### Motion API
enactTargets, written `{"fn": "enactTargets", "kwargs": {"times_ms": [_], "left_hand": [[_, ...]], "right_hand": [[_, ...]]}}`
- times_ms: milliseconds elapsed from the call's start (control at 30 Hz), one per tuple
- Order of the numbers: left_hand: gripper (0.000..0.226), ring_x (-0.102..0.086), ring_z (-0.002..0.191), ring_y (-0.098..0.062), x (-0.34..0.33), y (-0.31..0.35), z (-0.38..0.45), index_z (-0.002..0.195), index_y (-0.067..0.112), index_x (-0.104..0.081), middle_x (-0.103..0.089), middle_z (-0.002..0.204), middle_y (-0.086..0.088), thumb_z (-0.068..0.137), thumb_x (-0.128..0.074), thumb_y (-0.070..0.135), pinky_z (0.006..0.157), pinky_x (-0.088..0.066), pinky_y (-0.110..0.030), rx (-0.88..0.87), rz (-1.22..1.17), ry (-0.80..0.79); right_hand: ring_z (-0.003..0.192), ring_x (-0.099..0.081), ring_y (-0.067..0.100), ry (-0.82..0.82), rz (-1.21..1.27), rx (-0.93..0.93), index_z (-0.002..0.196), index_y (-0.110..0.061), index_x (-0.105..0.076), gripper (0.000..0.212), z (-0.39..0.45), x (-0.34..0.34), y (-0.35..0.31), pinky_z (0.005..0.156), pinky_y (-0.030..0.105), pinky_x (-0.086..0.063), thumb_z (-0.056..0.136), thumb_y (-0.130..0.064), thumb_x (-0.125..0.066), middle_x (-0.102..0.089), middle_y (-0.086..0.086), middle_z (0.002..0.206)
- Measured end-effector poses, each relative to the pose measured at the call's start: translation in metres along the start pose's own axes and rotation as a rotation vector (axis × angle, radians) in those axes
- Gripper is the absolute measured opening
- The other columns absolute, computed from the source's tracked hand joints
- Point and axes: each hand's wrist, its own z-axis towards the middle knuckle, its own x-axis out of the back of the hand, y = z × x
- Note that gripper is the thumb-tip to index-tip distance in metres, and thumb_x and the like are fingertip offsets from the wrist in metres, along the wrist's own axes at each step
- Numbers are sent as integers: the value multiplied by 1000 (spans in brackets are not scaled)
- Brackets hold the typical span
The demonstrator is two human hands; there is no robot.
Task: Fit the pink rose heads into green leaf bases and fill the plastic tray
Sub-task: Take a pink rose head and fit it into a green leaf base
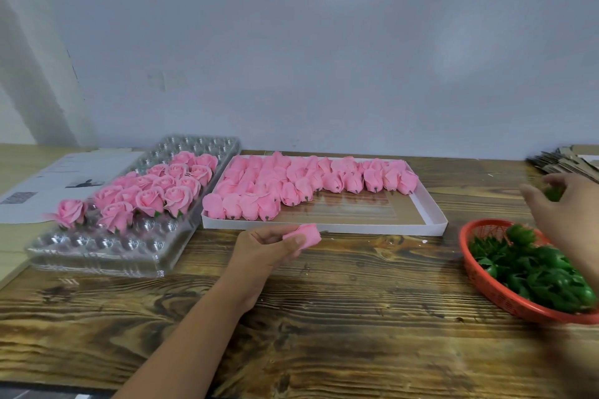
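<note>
My left hand (269,249) grips a pink rose head (306,234) just in front of the white box (434,223), which holds several more loose rose heads (291,181). My right hand (564,207), blurred, hovers above the red basket (479,272) and pinches a green leaf base (552,194). More green leaf bases (538,272) fill the basket. At the left, the clear plastic tray (107,253) carries several finished roses (155,191) in its middle rows.
A printed paper sheet (55,178) lies left of the tray. Flat cardboard pieces (564,162) are stacked at the far right edge. Everything stands on a dark wooden table (340,301) against a white wall.
</note>
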Motion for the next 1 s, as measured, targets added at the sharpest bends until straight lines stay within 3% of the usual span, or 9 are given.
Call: {"fn": "enactTargets", "kwargs": {"times_ms": [100, 200, 267, 333, 533, 633, 733, 900, 1000], "left_hand": [[27, -73, 98, -20, 0, 0, 0, 98, 20, -83, -78, 108, -10, 71, -82, 24, 79, -60, -23, 0, -6, -5], [30, -73, 101, -20, 0, 0, -1, 100, 20, -83, -78, 109, -9, 71, -83, 26, 79, -60, -23, -10, -4, -17], [29, -73, 100, -19, 1, 1, 0, 101, 20, -82, -78, 109, -9, 72, -83, 26, 79, -60, -23, -13, -2, -17], [27, -73, 99, -20, 1, 1, 0, 101, 19, -82, -78, 109, -10, 74, -82, 24, 81, -60, -24, -8, -5, -14], [31, -73, 102, -20, -1, 1, -1, 98, 18, -83, -78, 109, -10, 68, -84, 26, 81, -61, -24, -17, -31, -10], [30, -74, 103, -19, 0, 1, -1, 96, 22, -84, -78, 109, -8, 67, -84, 28, 82, -61, -24, -14, -36, -12], [28, -73, 103, -21, 0, 1, 0, 97, 19, -83, -78, 109, -9, 70, -83, 25, 84, -61, -25, -3, -37, -9], [25, -74, 99, -18, -2, -1, 1, 94, 18, -84, -78, 108, -11, 70, -82, 20, 80, -61, -23, 7, -54, -9], [24, -75, 98, -18, -2, -3, 2, 91, 18, -84, -78, 105, -12, 67, -84, 20, 75, -59, -20, 15, -56, -6]], "right_hand": [[110, -59, 45, -60, -22, 19, 135, -5, -50, 48, -12, 4, -20, 96, 59, -48, 97, -35, -55, -64, 22, 121], [89, -63, 42, -55, 60, 13, 137, -3, -41, 50, -27, 8, -44, 84, 52, -50, 97, -28, -59, -63, 27, 117], [90, -62, 41, -22, 171, 24, 130, -2, -43, 48, -40, 9, -61, 84, 49, -47, 94, -25, -65, -62, 26, 114], [101, -62, 36, -58, 223, 76, 120, -6, -53, 41, -54, 5, -78, 88, 46, -48, 90, -29, -70, -66, 17, 110], [70, -60, 5, -328, 442, 241, 110, -28, -69, 31, -96, -33, -115, 63, 26, -50, 81, -26, -80, -68, -13, 85], [64, -61, 7, -616, 749, 43, 106, -23, -60, 28, -114, -67, -124, 54, 23, -54, 85, -11, -75, -69, 1, 88], [73, -71, 12, -848, 942, -177, 110, -10, -58, 27, -128, -93, -126, 64, 20, -57, 87, -7, -72, -72, 9, 90], [78, -72, 15, -971, 1196, -330, 98, -13, -78, 24, -144, -109, -119, 69, 21, -58, 75, -9, -73, -72, 12, 90], [80, -70, 14, -1039, 1285, -382, 108, -13, -76, 32, -147, -114, -116, 71, 23, -58, 76, -14, -70, -73, 11, 97]]}}
